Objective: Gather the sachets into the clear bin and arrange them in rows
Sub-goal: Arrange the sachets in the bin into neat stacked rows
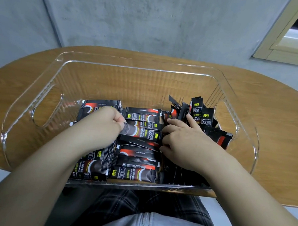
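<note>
Now arranging: the sachets [140, 128] are all inside the bin [130, 65], with no strays visible on the table [269, 108].

The left hand [104, 122] pinches one sachet end in the middle row; the right hand [183, 138] lies spread, fingers pressed against the untidy right pile [198, 113], gripping nothing that shows. Next, I judge, those upright, tilted sachets need laying flat into a row. Both forearms hide part of the rows; the near bin wall crowds the wrists.

Dim, even light; wide-angle bending at edges; slightly soft.
</note>
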